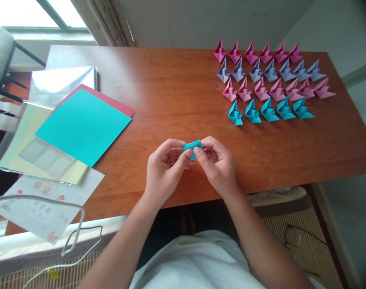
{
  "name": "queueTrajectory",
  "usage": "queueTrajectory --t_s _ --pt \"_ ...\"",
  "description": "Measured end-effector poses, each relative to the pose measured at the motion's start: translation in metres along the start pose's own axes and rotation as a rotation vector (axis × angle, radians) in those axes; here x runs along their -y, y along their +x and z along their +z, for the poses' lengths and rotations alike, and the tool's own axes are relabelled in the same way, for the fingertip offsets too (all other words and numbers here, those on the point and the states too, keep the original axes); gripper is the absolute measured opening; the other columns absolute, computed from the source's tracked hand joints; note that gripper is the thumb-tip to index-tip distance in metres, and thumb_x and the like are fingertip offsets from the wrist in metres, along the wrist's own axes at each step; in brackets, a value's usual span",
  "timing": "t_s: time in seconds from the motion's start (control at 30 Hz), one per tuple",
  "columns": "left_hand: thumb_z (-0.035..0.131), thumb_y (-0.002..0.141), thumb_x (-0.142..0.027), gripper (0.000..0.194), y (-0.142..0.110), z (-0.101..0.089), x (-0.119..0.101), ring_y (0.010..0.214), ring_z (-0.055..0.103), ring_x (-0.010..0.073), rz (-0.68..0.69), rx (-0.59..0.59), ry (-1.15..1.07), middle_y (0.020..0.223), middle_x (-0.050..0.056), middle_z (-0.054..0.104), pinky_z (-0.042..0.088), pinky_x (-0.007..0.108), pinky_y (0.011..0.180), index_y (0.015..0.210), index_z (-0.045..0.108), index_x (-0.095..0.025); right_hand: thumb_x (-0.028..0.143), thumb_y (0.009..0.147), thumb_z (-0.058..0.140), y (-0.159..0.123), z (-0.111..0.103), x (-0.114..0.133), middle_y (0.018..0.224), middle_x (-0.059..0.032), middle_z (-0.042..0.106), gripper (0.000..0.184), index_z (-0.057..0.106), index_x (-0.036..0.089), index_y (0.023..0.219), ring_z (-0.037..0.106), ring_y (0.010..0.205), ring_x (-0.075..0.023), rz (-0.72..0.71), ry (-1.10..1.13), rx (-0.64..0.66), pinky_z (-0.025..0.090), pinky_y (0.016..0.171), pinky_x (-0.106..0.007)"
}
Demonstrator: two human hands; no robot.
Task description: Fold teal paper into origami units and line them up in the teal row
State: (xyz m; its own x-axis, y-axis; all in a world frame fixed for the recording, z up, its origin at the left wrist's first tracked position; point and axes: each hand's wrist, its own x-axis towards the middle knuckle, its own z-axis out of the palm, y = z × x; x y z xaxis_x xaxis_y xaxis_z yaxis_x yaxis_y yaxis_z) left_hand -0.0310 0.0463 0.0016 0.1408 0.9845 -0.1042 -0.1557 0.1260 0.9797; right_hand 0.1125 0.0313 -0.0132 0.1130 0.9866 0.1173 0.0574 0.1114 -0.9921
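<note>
bench, right side, far row to near row: 6 magenta models, 7 lavender models, 7 pink models, 5 teal models. 25 folded models total, four rows.

1 teal piece, folded small, is between both hands near the bench's front edge, well apart from the rows. can't tell if it touches the wood.

left hand: forearm angled in from lower left, thumb on the near face, fingers curled behind. grip pinches the piece's left end.
right hand: roughly mirrored, forearm in from lower right, thumb on the near face, pointing up-left. grip pinches the right end. thumb tips close together, rear fingers partly hidden on both.

left side of bench: 1 teal sheet on top of red paper, sheet count unclear. 1 white printed sheet nearer the front edge.
</note>
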Motion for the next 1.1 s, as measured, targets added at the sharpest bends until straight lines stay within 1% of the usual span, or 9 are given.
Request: queueTrajectory --t_s 0.07,0.2,0.3,0.43,0.57,0.7,0.9,0.97,1.1 --pt "0.085 0.080 -0.027 0.019 0.0007 -0.0010 -0.0016 0.061 0.062 0.0077 0.003 0.035 0.031 0.072 -0.002 0.069 0.052 0.016 0.059 0.083 0.069 -0.017 0.029 0.094 0.067 0.0009 -0.0004 0.0001 0.086 0.0007 0.063 0.008 0.067 0.023 0.088 0.059 0.080 -0.0143 -0.018 0.013 -0.019 0.047 0.069 -0.029" --pt "0.088 0.076 -0.024 0.016 0.0015 -0.0033 -0.0052 0.065 0.061 0.0087 -0.031 0.082 0.032 0.073 -0.001 0.069 0.050 0.016 0.061 0.080 0.074 -0.016 0.028 0.093 0.068 0.0015 -0.0021 0.0015 0.086 0.0017 0.064 0.005 0.067 0.024 0.090 0.060 0.080 -0.0138 -0.016 0.044 -0.013 0.046 0.070 -0.029" --pt "0.087 0.076 -0.023 0.014 0.0015 -0.0045 -0.0068 0.066 0.061 0.0096 -0.058 0.090 0.008 0.071 -0.001 0.070 0.050 0.017 0.062 0.078 0.075 -0.017 0.028 0.094 0.066 0.0013 -0.0031 0.0026 0.085 0.0018 0.064 0.006 0.067 0.024 0.090 0.060 0.080 -0.0139 -0.013 0.014 0.014 0.046 0.071 -0.029" --pt "0.088 0.074 -0.023 0.015 0.0011 -0.0053 -0.0052 0.064 0.060 0.0096 -0.076 0.090 0.008 0.070 -0.001 0.070 0.047 0.018 0.060 0.076 0.075 -0.017 0.028 0.093 0.066 0.0010 -0.0040 0.0018 0.081 0.0025 0.064 0.007 0.066 0.023 0.087 0.058 0.076 -0.0135 -0.010 -0.043 0.001 0.046 0.070 -0.029" --pt "0.088 0.073 -0.025 0.016 0.0008 -0.0047 -0.0028 0.063 0.059 0.0101 -0.090 0.090 0.035 0.069 -0.001 0.070 0.046 0.019 0.059 0.076 0.075 -0.017 0.027 0.091 0.065 0.0014 -0.0048 0.0009 0.080 0.0024 0.062 0.008 0.065 0.023 0.085 0.056 0.074 -0.0136 -0.003 -0.066 0.002 0.045 0.068 -0.029" --pt "0.088 0.074 -0.029 0.018 0.0012 -0.0036 -0.0044 0.060 0.057 0.0109 -0.094 0.091 0.063 0.066 0.000 0.068 0.044 0.021 0.056 0.074 0.075 -0.016 0.024 0.089 0.063 0.0021 -0.0043 0.0028 0.077 0.0032 0.058 0.008 0.061 0.023 0.081 0.054 0.072 -0.0134 0.007 -0.017 0.029 0.043 0.066 -0.029" --pt "0.087 0.074 -0.036 0.024 0.0011 -0.0036 -0.0069 0.059 0.056 0.0127 -0.111 0.103 0.092 0.064 0.001 0.066 0.042 0.023 0.054 0.072 0.074 -0.016 0.030 0.093 0.059 0.0011 -0.0023 0.0052 0.075 0.0027 0.055 0.015 0.058 0.023 0.080 0.052 0.071 -0.0141 0.002 -0.073 0.026 0.042 0.066 -0.030" --pt "0.087 0.074 -0.036 0.025 0.0001 -0.0038 -0.0058 0.058 0.054 0.0121 -0.112 0.116 0.096 0.063 0.000 0.064 0.041 0.023 0.053 0.071 0.073 -0.016 0.030 0.094 0.058 0.0009 -0.0029 0.0053 0.076 0.0025 0.055 0.017 0.057 0.023 0.078 0.052 0.071 -0.0142 -0.015 -0.083 0.030 0.041 0.066 -0.030" --pt "0.085 0.076 -0.036 0.024 -0.0011 -0.0042 -0.0024 0.059 0.051 0.0116 -0.105 0.159 0.125 0.064 0.000 0.062 0.038 0.023 0.053 0.073 0.072 -0.017 0.026 0.093 0.059 0.0015 -0.0052 0.0046 0.076 0.0028 0.054 0.018 0.056 0.023 0.076 0.051 0.071 -0.0137 -0.063 -0.083 0.034 0.041 0.067 -0.030"
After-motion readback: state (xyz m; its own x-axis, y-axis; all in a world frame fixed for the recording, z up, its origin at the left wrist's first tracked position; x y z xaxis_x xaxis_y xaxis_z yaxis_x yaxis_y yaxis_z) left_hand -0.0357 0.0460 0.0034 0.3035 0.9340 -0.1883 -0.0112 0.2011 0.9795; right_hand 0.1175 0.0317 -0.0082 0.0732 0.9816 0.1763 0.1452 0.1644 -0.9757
